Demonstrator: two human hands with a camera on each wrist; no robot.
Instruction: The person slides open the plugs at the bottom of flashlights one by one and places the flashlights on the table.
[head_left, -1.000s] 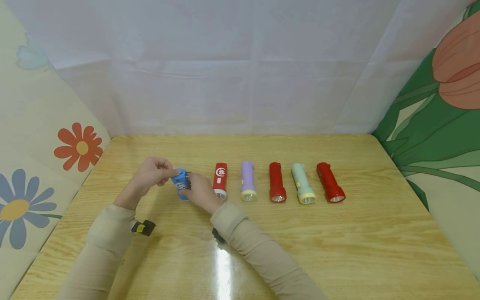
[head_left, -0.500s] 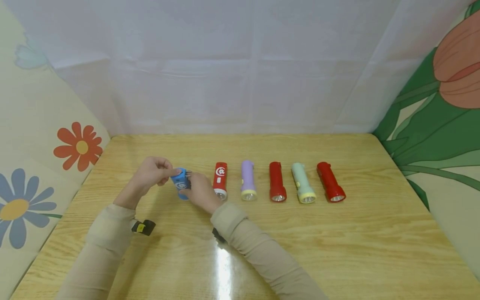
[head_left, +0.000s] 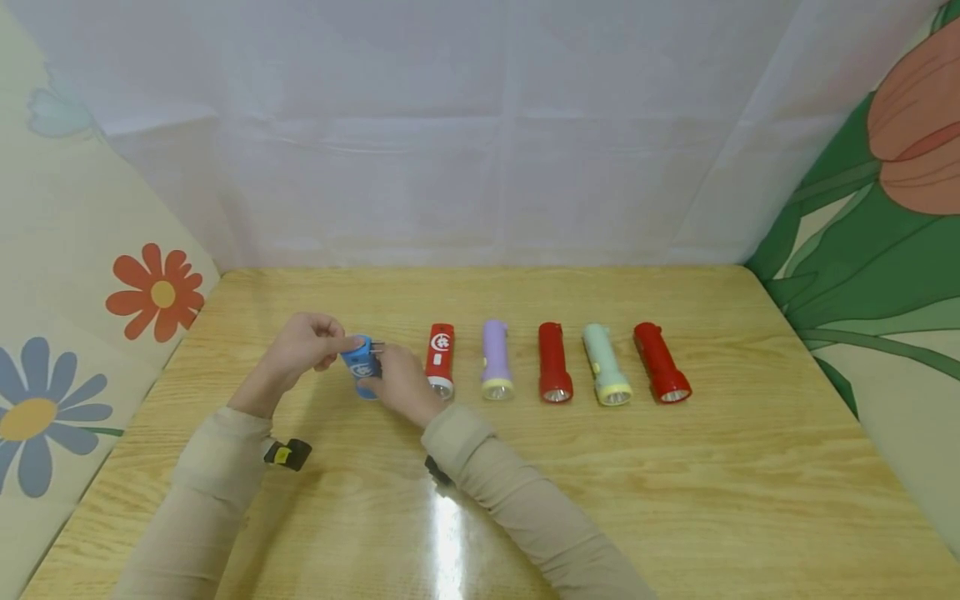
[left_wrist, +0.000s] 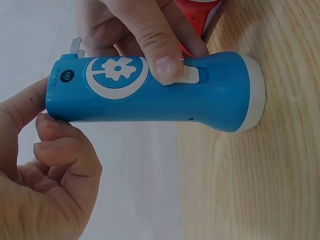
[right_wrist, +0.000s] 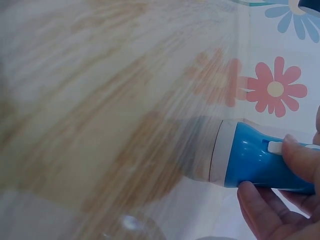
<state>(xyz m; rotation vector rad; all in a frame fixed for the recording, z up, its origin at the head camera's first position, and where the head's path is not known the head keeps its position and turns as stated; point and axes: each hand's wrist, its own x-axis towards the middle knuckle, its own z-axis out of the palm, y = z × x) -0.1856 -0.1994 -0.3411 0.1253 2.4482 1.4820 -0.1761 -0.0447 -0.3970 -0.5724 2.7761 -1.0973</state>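
Here, left of centre in the head view, the left hand (head_left: 300,350) pinches the tail end of the blue flashlight (head_left: 362,360) between curled fingers (left_wrist: 67,150). The flashlight's long axis runs from that hand toward the worktop (head_left: 675,483). The right hand (head_left: 401,383) grips the body, thumb on the white switch (left_wrist: 187,75). Further right lies a row of five flashlights (head_left: 555,362).

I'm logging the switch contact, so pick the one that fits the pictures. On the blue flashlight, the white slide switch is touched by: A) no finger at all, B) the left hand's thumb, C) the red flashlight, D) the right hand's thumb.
D: in the left wrist view the right hand lays its thumb on the white slide switch of the blue flashlight, while the left hand grips the plug end.
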